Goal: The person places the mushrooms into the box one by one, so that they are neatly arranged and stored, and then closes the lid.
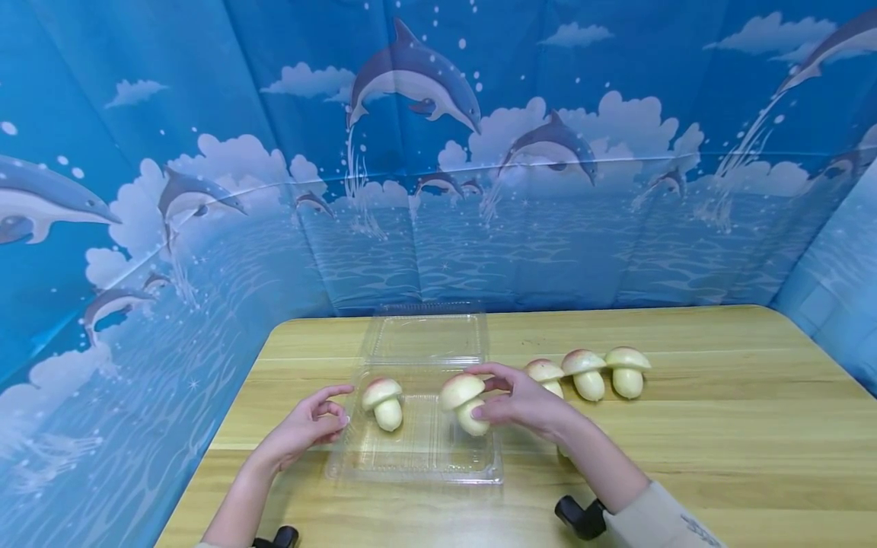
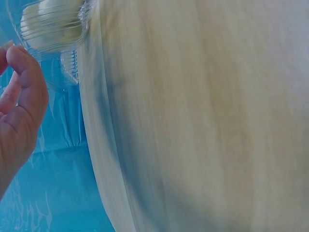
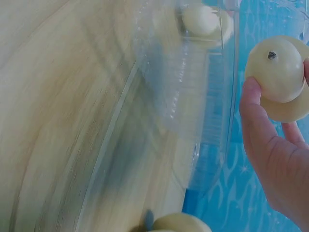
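Note:
My right hand (image 1: 524,403) holds a mushroom (image 1: 460,392) with a pink-tinged cap and pale stalk between thumb and fingers, over the right side of a clear plastic clamshell box (image 1: 411,478). In the right wrist view the stalk end of this held mushroom (image 3: 275,72) faces the camera, a dark spot on it. A second mushroom (image 1: 387,413) lies in the box's left part. Beside the box's left rim is my left hand (image 1: 308,426), index finger extended and the others loosely bent, with nothing in its grasp. The box's lid (image 1: 428,339) lies folded back toward the far edge.
Right of the box several more mushrooms stand in a row, among them one in the middle (image 1: 585,375) and one at the right end (image 1: 626,373). Another lies mostly hidden under my right forearm. The wooden table (image 1: 719,426) ends at a blue dolphin-print curtain (image 1: 548,251).

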A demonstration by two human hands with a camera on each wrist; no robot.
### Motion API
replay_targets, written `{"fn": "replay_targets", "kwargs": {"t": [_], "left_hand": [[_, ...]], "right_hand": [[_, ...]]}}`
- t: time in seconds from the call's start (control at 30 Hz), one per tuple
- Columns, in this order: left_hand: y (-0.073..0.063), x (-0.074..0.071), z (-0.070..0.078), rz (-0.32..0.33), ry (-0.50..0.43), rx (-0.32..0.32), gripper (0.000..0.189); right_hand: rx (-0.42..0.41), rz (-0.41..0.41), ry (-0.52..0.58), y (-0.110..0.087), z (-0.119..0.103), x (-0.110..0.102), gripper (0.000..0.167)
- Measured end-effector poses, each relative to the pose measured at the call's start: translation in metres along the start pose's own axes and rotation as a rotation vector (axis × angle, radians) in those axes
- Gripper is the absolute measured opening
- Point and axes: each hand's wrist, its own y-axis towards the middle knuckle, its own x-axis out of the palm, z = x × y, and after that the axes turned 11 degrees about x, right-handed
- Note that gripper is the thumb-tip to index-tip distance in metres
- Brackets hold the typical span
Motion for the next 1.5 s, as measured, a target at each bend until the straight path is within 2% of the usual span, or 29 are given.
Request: {"fn": "replay_targets", "kwargs": {"t": [0.4, 0.77, 1.17, 1.5], "left_hand": [[-0.001, 0.0, 0.0, -0.004, 0.007, -0.003, 0.06], [0.0, -0.001, 0.0, -0.011, 0.007, 0.001, 0.06], [0.0, -0.001, 0.002, -0.016, 0.008, -0.006, 0.06], [0.0, -0.001, 0.002, -0.017, 0.006, -0.002, 0.06]], "right_hand": [[0.002, 0.009, 0.011, 0.02, -0.001, 0.013, 0.069], [0.019, 0.064, 0.001, 0.037, -0.004, 0.026, 0.066], [0.041, 0.204, 0.004, 0.063, 0.008, 0.049, 0.063], [0.04, 0.273, -0.038, 0.071, 0.014, 0.057, 0.065]]}}
